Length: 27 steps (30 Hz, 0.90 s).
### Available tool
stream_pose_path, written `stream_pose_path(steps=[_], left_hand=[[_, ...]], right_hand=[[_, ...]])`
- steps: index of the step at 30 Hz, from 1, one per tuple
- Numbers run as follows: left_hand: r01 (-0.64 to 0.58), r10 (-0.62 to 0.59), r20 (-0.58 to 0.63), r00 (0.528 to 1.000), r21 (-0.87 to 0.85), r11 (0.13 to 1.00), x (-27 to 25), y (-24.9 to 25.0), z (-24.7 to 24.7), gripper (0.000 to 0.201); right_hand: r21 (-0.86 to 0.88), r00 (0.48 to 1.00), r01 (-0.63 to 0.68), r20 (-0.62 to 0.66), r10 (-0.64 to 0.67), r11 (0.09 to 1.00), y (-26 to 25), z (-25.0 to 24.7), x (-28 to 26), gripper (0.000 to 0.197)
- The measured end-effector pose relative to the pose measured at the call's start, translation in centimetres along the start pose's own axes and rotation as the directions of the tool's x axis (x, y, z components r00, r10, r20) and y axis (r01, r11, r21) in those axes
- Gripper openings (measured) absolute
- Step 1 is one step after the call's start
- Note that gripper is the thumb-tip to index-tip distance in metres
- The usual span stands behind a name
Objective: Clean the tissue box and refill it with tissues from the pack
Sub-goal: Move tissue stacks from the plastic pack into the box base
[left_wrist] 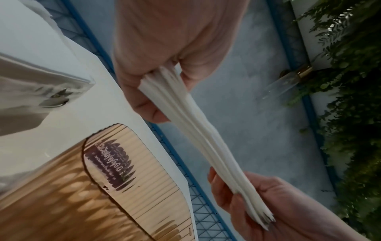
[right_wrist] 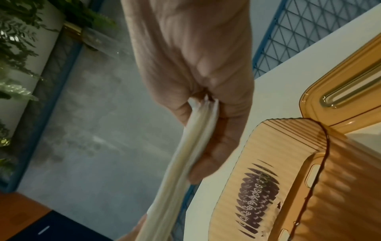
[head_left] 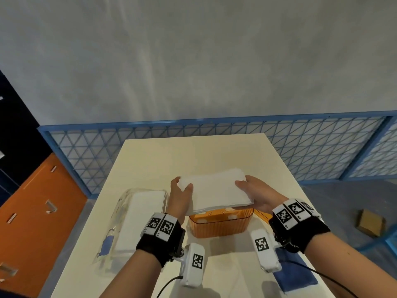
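A person's left hand (head_left: 180, 195) and right hand (head_left: 255, 195) each pinch one end of a flat white stack of tissues (head_left: 217, 190), held level above the open, ribbed translucent orange tissue box (head_left: 219, 225) on the cream table (head_left: 150, 160). At nine o'clock from the box lies the clear plastic tissue pack (head_left: 139, 216) — at five o'clock, a blue cloth (head_left: 294, 272).

White table (head_left: 163, 155) bears tissue box (head_left: 219, 226), pack (head_left: 137, 220) (clear), cloth (head_left: 294, 274).

The tissue box (head_left: 221, 225) stands on the counter (head_left: 171, 155). The tissue pack (head_left: 137, 220) lies left of it. The cloth (head_left: 294, 272) lies at its right.
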<state>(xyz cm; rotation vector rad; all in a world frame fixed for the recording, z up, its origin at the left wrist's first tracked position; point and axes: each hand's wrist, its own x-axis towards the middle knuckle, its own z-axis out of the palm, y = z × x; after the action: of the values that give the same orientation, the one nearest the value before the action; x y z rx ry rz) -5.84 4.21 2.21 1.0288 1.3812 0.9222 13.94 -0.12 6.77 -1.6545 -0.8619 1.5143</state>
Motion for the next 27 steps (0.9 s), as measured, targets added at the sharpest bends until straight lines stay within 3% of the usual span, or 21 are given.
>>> stream_pose_path(steps=[4, 8, 12, 17, 22, 27], left_hand=[[0.012, -0.012, 0.088, 0.996, 0.005, 1.0, 0.3, -0.1, 0.0, 0.055], [-0.075, 0.062, 0.128, 0.99, 0.102, 0.992, 0.6, -0.1, 0.1, 0.053], [-0.137, 0.102, 0.152, 0.983, 0.238, 0.962, 1.5, 0.2, 0.5, 0.053], [-0.261, 0.166, 0.216, 0.962, 0.565, 0.782, 2.2, -1.3, 1.5, 0.048], [-0.323, 0.175, 0.274, 0.946, 0.725, 0.608, 2.9, -2.5, 2.3, 0.027], [-0.325, 0.081, 0.327, 0.942, 0.818, 0.474, 3.6, -2.7, 2.9, 0.04]], right_hand=[[-0.085, 0.999, -0.027, 0.035, 0.03, 0.996, 0.4, -0.2, 0.5, 0.061], [-0.169, 0.999, -0.022, 0.035, 0.028, 0.985, 0.4, -0.3, 1.0, 0.069], [-0.267, 0.997, -0.013, -0.073, -0.007, 0.964, 0.2, -0.3, 2.1, 0.068], [-0.644, 0.976, 0.029, -0.146, -0.16, 0.764, 1.5, -0.1, 3.7, 0.071], [-0.8, 0.97, -0.024, -0.165, -0.181, 0.6, 3.5, 0.8, 5.5, 0.083], [-0.866, 0.975, -0.09, -0.177, -0.132, 0.492, 3.8, 1.0, 6.6, 0.088]])
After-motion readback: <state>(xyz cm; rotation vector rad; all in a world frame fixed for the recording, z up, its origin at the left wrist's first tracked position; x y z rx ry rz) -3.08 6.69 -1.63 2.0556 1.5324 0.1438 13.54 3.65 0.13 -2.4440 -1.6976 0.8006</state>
